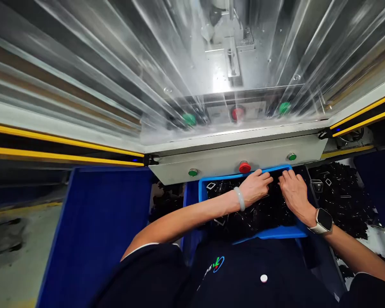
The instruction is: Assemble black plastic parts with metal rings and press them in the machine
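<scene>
A blue tray (277,233) full of shiny black parts (244,214) lies in front of my body. Over its middle is my left hand (256,188), with a pale bangle on the wrist and its fingers curled together. My right hand (293,190), below a wristwatch (324,219), is closed near the tray's far right side. The two hands face each other a short gap apart. Whatever their fingertips hold, if anything, does not stand out against the black parts. A small diamond-shaped frame (211,186) shows at the tray's left corner.
Beyond the tray runs a grey machine panel (211,158) with a red button (244,167) and green buttons (193,172). A clear cover (179,98) and yellow-edged bars (67,145) rise behind it. More black parts (340,201) lie at right; a dark blue bin (99,231) stands at left.
</scene>
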Action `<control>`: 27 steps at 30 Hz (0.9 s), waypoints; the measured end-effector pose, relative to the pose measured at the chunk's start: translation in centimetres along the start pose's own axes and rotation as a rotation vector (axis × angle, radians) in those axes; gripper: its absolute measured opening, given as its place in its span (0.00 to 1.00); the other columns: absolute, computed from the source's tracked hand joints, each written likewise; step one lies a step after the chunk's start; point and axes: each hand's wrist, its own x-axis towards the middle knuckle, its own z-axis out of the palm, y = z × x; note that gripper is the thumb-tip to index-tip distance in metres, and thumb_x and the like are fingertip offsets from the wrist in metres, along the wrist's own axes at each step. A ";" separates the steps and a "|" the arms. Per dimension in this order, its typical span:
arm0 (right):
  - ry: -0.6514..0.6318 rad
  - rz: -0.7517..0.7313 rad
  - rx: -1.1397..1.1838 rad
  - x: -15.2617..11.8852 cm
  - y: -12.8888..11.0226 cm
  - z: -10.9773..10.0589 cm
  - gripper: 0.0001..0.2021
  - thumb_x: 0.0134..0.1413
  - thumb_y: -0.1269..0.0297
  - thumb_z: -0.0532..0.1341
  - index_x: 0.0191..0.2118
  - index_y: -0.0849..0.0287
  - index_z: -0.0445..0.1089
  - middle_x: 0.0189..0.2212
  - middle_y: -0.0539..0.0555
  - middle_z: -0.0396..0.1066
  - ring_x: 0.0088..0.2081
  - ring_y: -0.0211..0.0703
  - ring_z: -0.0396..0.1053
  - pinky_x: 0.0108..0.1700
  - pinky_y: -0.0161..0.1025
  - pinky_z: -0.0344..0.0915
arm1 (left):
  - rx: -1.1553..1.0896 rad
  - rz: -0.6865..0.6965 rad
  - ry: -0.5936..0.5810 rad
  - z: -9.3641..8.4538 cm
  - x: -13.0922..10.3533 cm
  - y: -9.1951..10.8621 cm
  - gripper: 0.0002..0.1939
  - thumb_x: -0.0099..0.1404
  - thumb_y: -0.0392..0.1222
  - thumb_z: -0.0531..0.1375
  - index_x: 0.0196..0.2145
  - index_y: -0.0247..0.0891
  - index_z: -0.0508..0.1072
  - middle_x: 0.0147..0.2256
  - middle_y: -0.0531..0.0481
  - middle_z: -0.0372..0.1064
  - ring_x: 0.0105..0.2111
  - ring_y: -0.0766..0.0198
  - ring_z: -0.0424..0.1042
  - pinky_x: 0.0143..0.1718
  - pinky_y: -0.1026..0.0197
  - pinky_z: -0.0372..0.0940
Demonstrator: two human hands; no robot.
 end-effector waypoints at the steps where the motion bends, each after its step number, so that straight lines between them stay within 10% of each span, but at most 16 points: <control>1: 0.004 -0.001 0.025 -0.3 0.4 -0.3 0.10 0.69 0.73 0.54 0.41 0.62 0.73 0.40 0.63 0.73 0.44 0.54 0.67 0.41 0.47 0.60 | 0.004 -0.014 0.006 -0.4 -0.2 0.1 0.19 0.60 0.33 0.65 0.17 0.43 0.63 0.26 0.46 0.64 0.35 0.52 0.64 0.54 0.47 0.60; 5: 0.071 -0.069 0.382 -1.4 1.7 -1.4 0.07 0.72 0.63 0.56 0.46 0.58 0.70 0.44 0.59 0.74 0.47 0.51 0.72 0.44 0.44 0.68 | 0.032 -0.044 0.099 -3.1 -2.7 1.3 0.06 0.68 0.35 0.63 0.34 0.42 0.78 0.38 0.43 0.76 0.43 0.51 0.70 0.58 0.46 0.60; 13: 0.076 -0.043 0.795 -1.6 1.5 -0.9 0.10 0.69 0.53 0.62 0.42 0.54 0.68 0.40 0.54 0.74 0.43 0.49 0.73 0.45 0.45 0.71 | 0.020 -0.124 0.289 -4.1 -6.5 1.4 0.07 0.75 0.38 0.59 0.47 0.36 0.76 0.51 0.41 0.78 0.53 0.55 0.77 0.59 0.52 0.68; 22: 0.142 0.239 1.136 -1.1 1.1 -5.9 0.11 0.68 0.53 0.63 0.47 0.53 0.75 0.43 0.52 0.79 0.42 0.44 0.76 0.44 0.40 0.72 | -0.040 -0.118 0.484 -3.2 -6.1 1.9 0.15 0.75 0.51 0.60 0.49 0.38 0.79 0.47 0.44 0.67 0.39 0.63 0.73 0.32 0.63 0.74; 27: 0.230 0.081 1.155 0.3 -1.3 -9.4 0.07 0.68 0.57 0.64 0.41 0.52 0.77 0.41 0.51 0.76 0.42 0.41 0.74 0.42 0.36 0.70 | 0.065 -0.118 0.450 -2.7 -5.6 3.7 0.22 0.80 0.53 0.52 0.57 0.41 0.79 0.48 0.42 0.68 0.54 0.55 0.70 0.56 0.51 0.71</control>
